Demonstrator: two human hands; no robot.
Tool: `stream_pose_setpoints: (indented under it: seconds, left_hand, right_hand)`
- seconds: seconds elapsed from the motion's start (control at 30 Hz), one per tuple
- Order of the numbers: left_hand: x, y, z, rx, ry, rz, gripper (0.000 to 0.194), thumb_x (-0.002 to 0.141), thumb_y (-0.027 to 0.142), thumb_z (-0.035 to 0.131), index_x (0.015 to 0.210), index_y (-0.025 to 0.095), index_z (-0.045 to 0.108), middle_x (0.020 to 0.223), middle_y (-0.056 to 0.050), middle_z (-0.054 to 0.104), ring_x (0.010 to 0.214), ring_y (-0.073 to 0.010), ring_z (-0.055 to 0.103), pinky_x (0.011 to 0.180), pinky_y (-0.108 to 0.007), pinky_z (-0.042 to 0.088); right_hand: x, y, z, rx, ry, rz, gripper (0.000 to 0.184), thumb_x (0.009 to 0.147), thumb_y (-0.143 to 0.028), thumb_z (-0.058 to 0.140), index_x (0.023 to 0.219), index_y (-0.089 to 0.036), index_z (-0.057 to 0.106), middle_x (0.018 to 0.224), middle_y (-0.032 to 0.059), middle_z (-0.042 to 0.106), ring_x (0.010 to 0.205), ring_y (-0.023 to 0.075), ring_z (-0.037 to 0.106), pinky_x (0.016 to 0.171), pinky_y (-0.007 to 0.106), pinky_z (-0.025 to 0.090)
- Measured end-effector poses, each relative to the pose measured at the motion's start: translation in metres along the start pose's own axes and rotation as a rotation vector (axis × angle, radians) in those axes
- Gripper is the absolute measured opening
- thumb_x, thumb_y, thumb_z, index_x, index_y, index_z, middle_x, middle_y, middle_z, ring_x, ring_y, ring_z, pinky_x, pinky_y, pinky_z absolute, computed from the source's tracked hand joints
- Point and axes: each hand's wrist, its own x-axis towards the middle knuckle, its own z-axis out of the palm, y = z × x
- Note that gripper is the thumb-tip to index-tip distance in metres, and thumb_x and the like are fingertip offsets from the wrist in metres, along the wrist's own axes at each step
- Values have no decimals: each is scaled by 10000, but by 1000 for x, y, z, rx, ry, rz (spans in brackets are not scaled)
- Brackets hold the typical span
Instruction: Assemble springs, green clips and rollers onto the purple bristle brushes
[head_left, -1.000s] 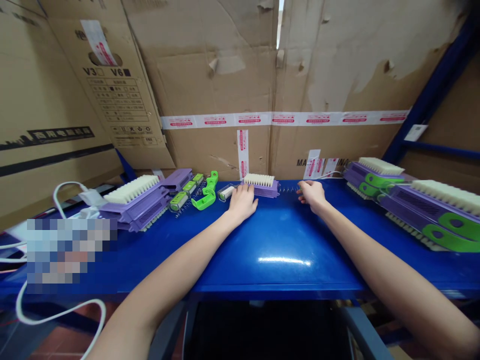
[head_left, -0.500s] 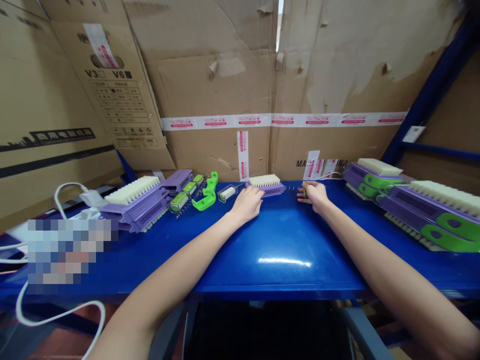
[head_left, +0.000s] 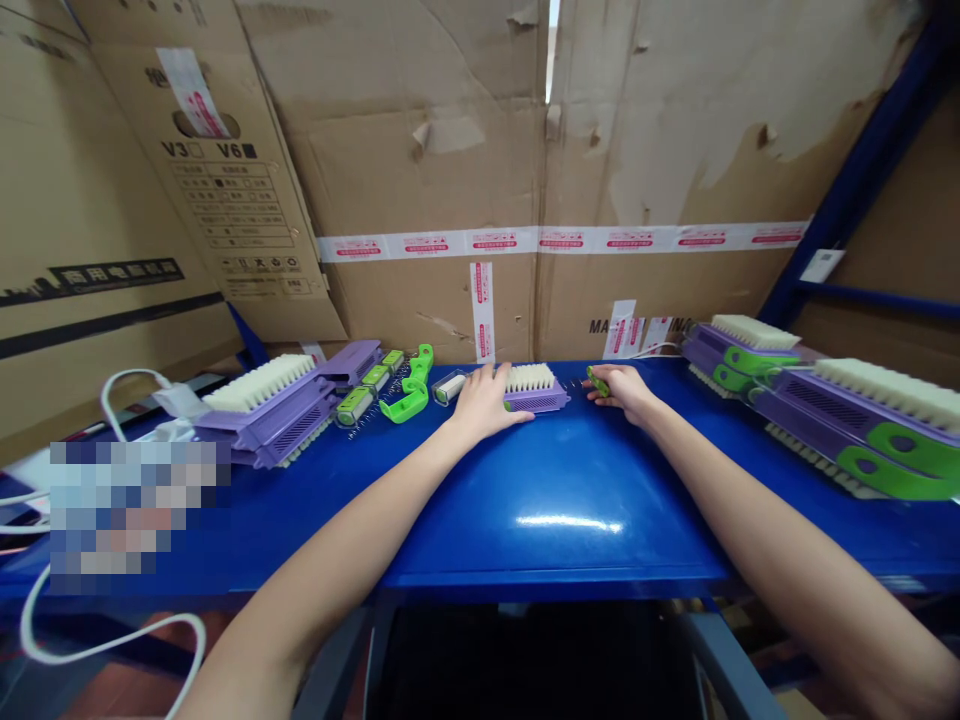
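A purple brush block [head_left: 540, 402] with cream bristles [head_left: 529, 377] facing up lies toward the back of the blue table. My left hand [head_left: 480, 400] grips its left end, thumb along the front side and fingers over the top, covering that end. To the right, my right hand [head_left: 621, 388] pinches a small green plastic piece [head_left: 598, 381] between thumb and fingers. Small dark metal springs [head_left: 574, 385] lie between the block and these fingertips. Just left of my left hand is a clear case with a white insert [head_left: 450, 388].
Several green-and-white pieces [head_left: 355, 406], springs and a curved green handle [head_left: 406, 402] lie left of centre. Stacked purple brushes stand at left [head_left: 289, 425] and right [head_left: 817, 405]. A white cable [head_left: 112, 630] hangs over the front left edge. Cardboard [head_left: 435, 180] walls the back.
The brush block shifted right, then slightly toward me, and my left hand has spread around its left end. The green piece in my right hand has turned into clearer view.
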Motion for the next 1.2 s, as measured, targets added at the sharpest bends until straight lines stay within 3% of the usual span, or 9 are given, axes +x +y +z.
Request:
stream_pose_setpoints:
  seconds: [0.07,0.17,0.37,0.53,0.77,0.97,1.2]
  left_hand:
    - [2,-5,-1,-42,-77,-14,737,727,553,666,1299,157,422,1284,-164,515,1154,-309,528,930,-400,432]
    - [4,-9,-8,-79,-101,-13,558,758,549,626,1168,193,498,1189,-119,595,1100,-292,577,890,-389,458]
    - [4,-7,-20,-193,-189,-56,629,649,561,678,1099,185,447,1057,-117,642,933,-290,640,706,-348,493]
    - [1,-3,-19,-270,-181,-71,590,640,506,685,1069,203,418,942,-76,646,840,-260,652,642,-315,477]
    - [-1,2,-10,-288,-44,28,570,661,469,709,1039,219,364,988,-68,609,895,-259,633,714,-344,492]
    - [-4,4,0,-251,97,265,519,704,379,700,1057,211,359,1105,-86,546,1055,-243,569,885,-362,479]
    - [-5,6,15,-274,227,245,545,720,370,711,1064,198,325,1142,-110,499,1096,-247,545,924,-373,468]
  right_hand:
    - [0,0,0,7,-9,-1,135,837,-162,563,955,-112,604,697,78,690,435,104,581,429,198,479]
    - [-1,-1,2,12,-20,4,146,834,-149,567,971,-115,601,685,71,686,442,109,588,441,206,487]
    - [-8,-5,5,-15,-48,1,155,847,-156,562,994,-124,602,684,53,676,456,109,593,443,203,481]
    - [-11,-6,6,-21,-38,-24,164,830,-166,590,989,-134,610,721,56,686,485,102,589,457,204,490]
    - [-14,-4,17,54,-35,-139,206,815,-180,597,1017,-157,624,825,53,699,599,116,616,480,220,521]
    - [-21,-9,27,155,14,-323,265,791,-268,634,1037,-170,644,946,65,712,764,149,661,548,205,509]
    - [-25,-11,32,226,36,-431,305,738,-277,671,1017,-158,641,969,80,714,871,164,664,680,230,526]
